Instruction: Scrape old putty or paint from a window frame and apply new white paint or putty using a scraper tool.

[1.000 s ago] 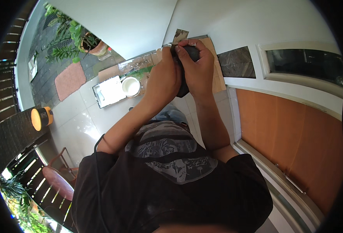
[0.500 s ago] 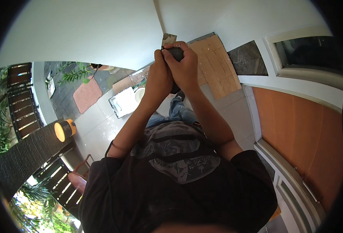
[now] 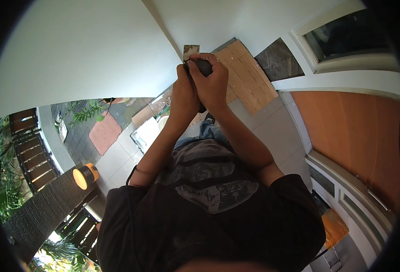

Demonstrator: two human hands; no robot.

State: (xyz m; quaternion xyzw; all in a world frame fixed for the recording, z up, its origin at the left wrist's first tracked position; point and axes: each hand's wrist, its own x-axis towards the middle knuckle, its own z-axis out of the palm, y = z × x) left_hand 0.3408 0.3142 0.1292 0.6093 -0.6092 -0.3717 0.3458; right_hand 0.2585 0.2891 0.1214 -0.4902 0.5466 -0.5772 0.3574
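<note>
A scraper with a flat, stained metal blade (image 3: 191, 51) points up from my hands, close to the corner where the pale walls meet. My right hand (image 3: 212, 84) is closed around a dark rounded part (image 3: 202, 67) behind the blade, its index finger curled over the top and its thumb pressed along the left. My left hand (image 3: 184, 90) is closed too, pressed against the right hand, with its fingers mostly hidden. A dark end shows below the hands, between my wrists. Whether blade and dark part are one piece, I cannot tell.
Flattened cardboard (image 3: 247, 75) lies on the tiled floor beyond my right hand. A white tray (image 3: 148, 134) is by my left forearm, near a pink mat (image 3: 105, 133). A yellow-and-black bucket-like thing (image 3: 86, 176) stands left. An orange-brown door (image 3: 345, 122) is right.
The whole view has turned a little. Against the wall corner, the blade now sits slightly to the right of the edge line and looks more upright. Both hands keep their hold.
</note>
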